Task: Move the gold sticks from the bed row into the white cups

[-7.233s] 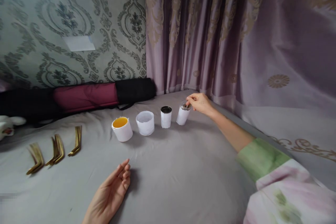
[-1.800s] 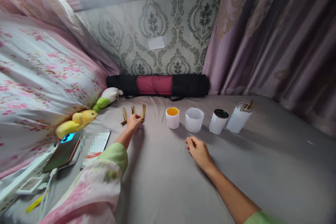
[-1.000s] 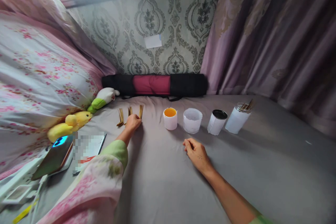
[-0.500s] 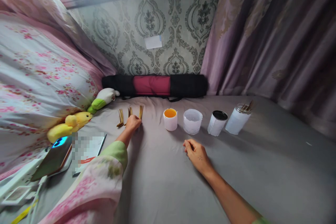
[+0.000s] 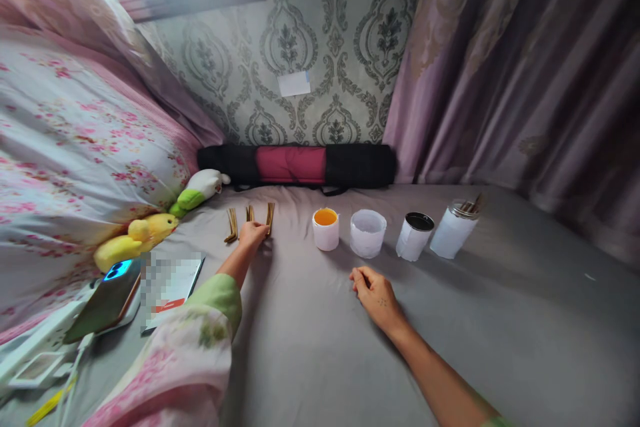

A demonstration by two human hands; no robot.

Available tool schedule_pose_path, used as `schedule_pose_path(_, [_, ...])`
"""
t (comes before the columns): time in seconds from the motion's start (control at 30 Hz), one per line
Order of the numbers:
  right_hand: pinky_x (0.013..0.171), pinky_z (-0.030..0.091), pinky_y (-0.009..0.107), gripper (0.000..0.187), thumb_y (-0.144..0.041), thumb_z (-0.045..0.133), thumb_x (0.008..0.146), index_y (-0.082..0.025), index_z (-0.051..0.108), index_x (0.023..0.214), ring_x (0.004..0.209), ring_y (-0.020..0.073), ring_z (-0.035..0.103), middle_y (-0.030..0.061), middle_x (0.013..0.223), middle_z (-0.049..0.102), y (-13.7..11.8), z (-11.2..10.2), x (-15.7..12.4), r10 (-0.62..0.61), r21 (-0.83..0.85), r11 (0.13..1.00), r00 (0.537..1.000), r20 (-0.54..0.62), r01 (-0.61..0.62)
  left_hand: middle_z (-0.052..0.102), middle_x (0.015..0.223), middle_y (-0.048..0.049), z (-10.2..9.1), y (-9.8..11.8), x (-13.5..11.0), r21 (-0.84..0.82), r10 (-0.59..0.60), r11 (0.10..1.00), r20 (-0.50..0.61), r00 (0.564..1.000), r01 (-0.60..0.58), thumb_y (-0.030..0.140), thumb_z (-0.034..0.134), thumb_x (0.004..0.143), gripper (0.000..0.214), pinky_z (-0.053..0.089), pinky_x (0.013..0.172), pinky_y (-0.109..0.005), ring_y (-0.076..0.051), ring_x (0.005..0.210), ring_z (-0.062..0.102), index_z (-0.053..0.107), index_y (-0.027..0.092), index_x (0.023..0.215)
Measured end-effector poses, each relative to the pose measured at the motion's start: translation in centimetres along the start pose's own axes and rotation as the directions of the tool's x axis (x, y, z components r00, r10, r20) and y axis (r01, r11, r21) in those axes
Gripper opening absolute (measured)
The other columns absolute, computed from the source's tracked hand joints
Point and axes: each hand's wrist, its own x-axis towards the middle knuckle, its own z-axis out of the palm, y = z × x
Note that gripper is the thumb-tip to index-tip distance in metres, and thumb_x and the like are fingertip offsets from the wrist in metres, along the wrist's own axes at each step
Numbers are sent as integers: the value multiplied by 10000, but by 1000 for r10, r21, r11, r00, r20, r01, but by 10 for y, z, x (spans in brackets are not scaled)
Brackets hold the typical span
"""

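Observation:
My left hand [image 5: 251, 235] reaches out over the grey sheet [image 5: 320, 353], its fingers closed around the near ends of the bent gold strips [image 5: 270, 215] lying in three small bunches. My right hand [image 5: 375, 292] rests on the sheet, its fingers loosely curled and holding nothing. Beyond it stands a row of four small cups: a white cup with orange inside [image 5: 325, 228], a clear cup [image 5: 367, 232], a white cup with a dark rim [image 5: 414, 235], and a tilted white cup [image 5: 453, 228] with gold strips sticking out of it.
A black and maroon roll bag [image 5: 295, 165] lies along the patterned wall. Two plush toys [image 5: 150, 230] sit at the left below a floral quilt [image 5: 75, 167]. A phone [image 5: 107, 297] and a card lie near my left sleeve. Purple curtains hang at the right.
Seven seconds ago my right hand was at the tilted cup and my left lay open; since then the left has reached the gold strips and the right rests down. Over the last second, hardly any movement.

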Motion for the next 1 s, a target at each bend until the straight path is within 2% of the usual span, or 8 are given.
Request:
schedule_pose_path(0.2, [487,353,213,372,-446,354,793,-168,584,707,511,126,501,21,558,566,1,1,0,10,6,1000,1000,-2,-10,596,579,-75,4,3,-13,-230,-76,969,62,995,88,159,566,602,69,394,406,-205,-111,456,534,513,125,630])
schedule_pose_path(0.47, [497,349,207,334,-409,362,797,-172,582,713,517,121,505,20,578,578,1,0,-1,12,-2,1000,1000,1,-12,590,618,-60,7,2,-31,-482,-112,858,167,979,181,85,539,653,38,439,461,-184,-80,488,544,515,101,677])
schedule_pose_path(0.7, [503,353,208,340,-407,349,805,-170,577,719,524,121,508,24,585,575,2,0,-1,3,-5,1000,1000,8,-3,581,623,-47,13,-6,-43,-614,-116,744,272,955,265,26,522,670,80,442,450,-157,-65,491,543,553,79,720])
schedule_pose_path(1.0, [494,354,202,354,-419,346,806,-164,574,718,530,119,512,24,584,571,3,1,-2,-11,-18,1000,1000,4,11,587,645,-48,18,-5,-68,-708,-111,636,308,945,306,-18,495,703,127,466,473,-139,-51,502,547,572,68,756])
